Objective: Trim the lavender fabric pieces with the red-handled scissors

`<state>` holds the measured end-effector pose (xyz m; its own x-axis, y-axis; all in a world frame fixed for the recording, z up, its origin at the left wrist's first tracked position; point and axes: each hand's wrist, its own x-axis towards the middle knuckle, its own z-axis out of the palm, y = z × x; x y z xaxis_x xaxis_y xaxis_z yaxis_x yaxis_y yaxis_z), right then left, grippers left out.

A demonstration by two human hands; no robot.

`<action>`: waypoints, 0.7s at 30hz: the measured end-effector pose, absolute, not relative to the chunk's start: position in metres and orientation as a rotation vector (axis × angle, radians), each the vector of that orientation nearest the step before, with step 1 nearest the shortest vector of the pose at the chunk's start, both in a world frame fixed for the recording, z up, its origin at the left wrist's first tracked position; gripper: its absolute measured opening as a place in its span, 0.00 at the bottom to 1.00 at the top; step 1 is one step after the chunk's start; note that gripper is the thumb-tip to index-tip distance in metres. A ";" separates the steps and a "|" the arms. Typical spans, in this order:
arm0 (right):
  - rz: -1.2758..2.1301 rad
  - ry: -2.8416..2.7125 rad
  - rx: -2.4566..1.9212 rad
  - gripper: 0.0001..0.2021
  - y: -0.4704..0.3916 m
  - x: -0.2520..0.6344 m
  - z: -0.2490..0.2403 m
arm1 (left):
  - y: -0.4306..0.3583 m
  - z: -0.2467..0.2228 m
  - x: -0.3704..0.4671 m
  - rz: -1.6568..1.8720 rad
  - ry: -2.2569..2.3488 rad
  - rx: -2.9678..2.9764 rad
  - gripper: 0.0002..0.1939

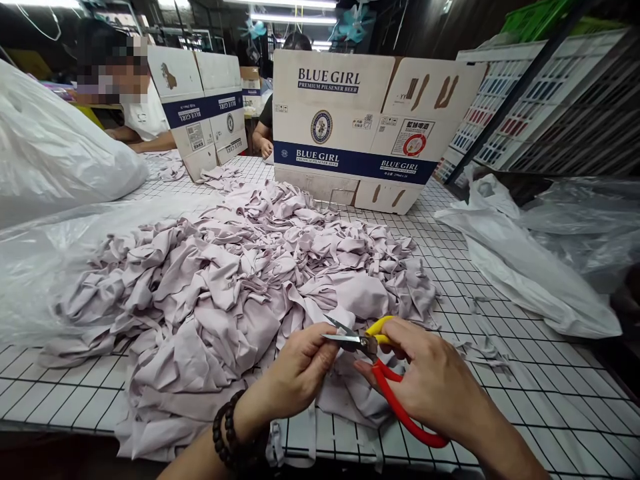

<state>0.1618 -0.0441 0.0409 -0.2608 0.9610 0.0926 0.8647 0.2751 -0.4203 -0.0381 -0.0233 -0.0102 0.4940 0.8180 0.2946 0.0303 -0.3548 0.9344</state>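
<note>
In my right hand [435, 377] are scissors with one red and one yellow handle [403, 410]. Their blades are parted and point left, close to the fingertips of my left hand [297, 367]. That hand is closed in a pinch on a piece of pale mauve fabric [343, 316], which shows just above the blades. Most of the pinched part is hidden behind the fingers. A large crumpled heap of the same fabric [225, 293] spreads over the table behind and left of my hands. A narrow strip hangs below my left wrist.
Upright beer cartons [330, 87] stand across the white gridded table [545, 400]. Fabric scraps [487, 353] lie right of my hands. Plastic bags [65, 147] bulge at the left, and a white bag [530, 267] lies at the right. Two people sit beyond the cartons.
</note>
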 end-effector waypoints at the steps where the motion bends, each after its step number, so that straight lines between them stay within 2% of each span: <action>1: 0.412 -2.224 -1.660 0.08 -0.045 0.162 0.042 | -0.023 -0.009 -0.038 0.991 0.723 1.748 0.12; 21: 0.480 -2.228 -1.670 0.08 -0.046 0.163 0.039 | -0.025 -0.009 -0.040 0.986 0.741 1.753 0.13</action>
<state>0.1626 -0.0458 0.0387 -0.2691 0.9619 0.0490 0.8562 0.2622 -0.4452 -0.0401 -0.0249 -0.0089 0.4891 0.8227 0.2897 0.0494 -0.3577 0.9325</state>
